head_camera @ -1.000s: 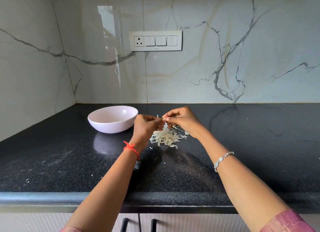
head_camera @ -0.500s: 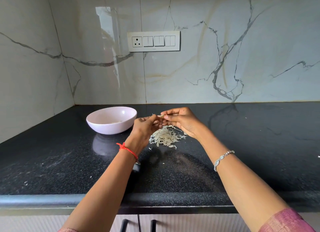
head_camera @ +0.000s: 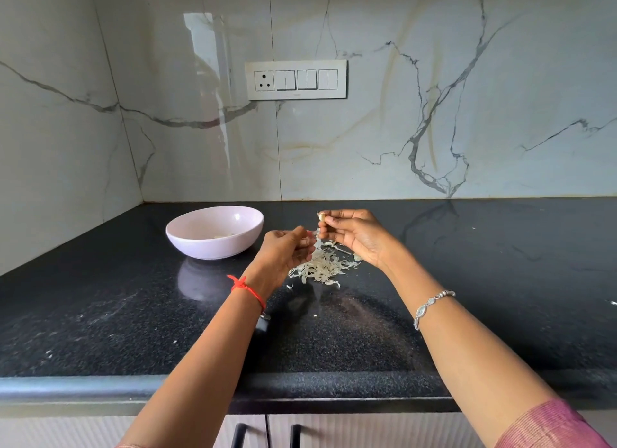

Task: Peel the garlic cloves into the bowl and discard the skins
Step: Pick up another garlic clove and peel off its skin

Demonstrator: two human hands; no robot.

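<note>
Centre frame: the right hand (head_camera: 354, 235) pinches a garlic clove (head_camera: 322, 217), and the left hand (head_camera: 287, 248) pinches its loosened skin (head_camera: 317, 242). A sharp tug could flick the clove onto the tabletop (head_camera: 500, 280), missing the bowl (head_camera: 213, 248).

Light: soft, even daylight, probably from behind.
Glare: bright reflection on marble wall (head_camera: 203, 63).
Edges: wide-angle bowing.
Focus: sharp centre.

I count one bowl (head_camera: 213, 247) near the worktop's (head_camera: 100, 314) back left corner and one heap of skins (head_camera: 322, 267) beside it. My right hand (head_camera: 354, 235) pinches one garlic clove (head_camera: 322, 217), and my left hand (head_camera: 283, 250) one strip of skin (head_camera: 317, 239).
</note>
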